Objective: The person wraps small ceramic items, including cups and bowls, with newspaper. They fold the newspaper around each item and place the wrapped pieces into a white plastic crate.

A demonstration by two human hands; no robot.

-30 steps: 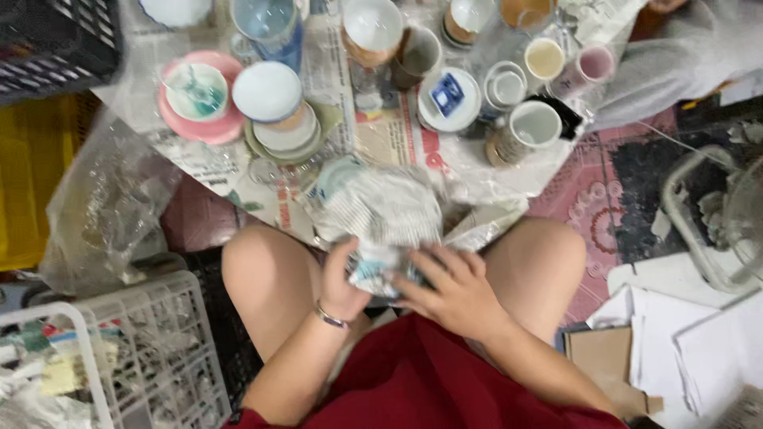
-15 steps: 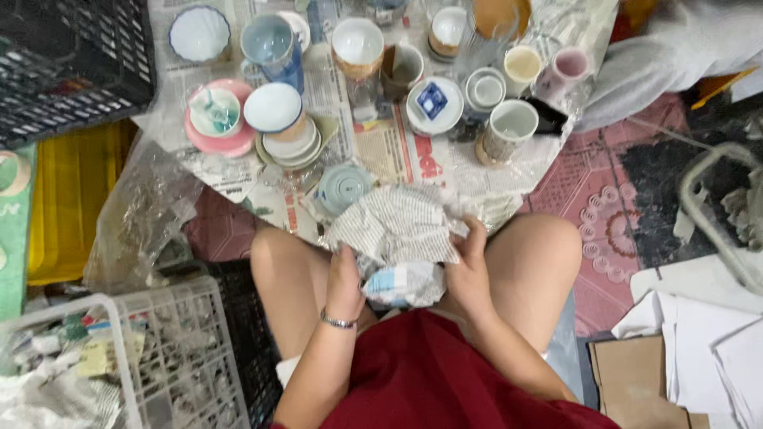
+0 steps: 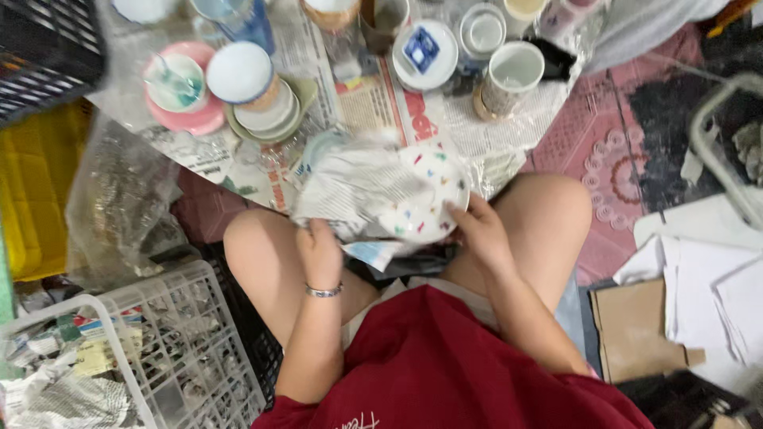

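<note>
A small white plate with coloured specks sits half out of crumpled newspaper wrapping above my lap. My right hand grips the plate's lower right rim. My left hand, with a silver bracelet at the wrist, holds the lower edge of the newspaper. The wrapping hides the plate's left side.
Newspaper on the floor ahead carries several cups, bowls and saucers, among them a pink saucer and a white mug. A white plastic basket stands at lower left, a yellow crate at left, cardboard and paper sheets at right.
The wrapped bundle has been lifted from my lap and opened, so the speckled plate now shows. My right hand shifted onto its rim.
</note>
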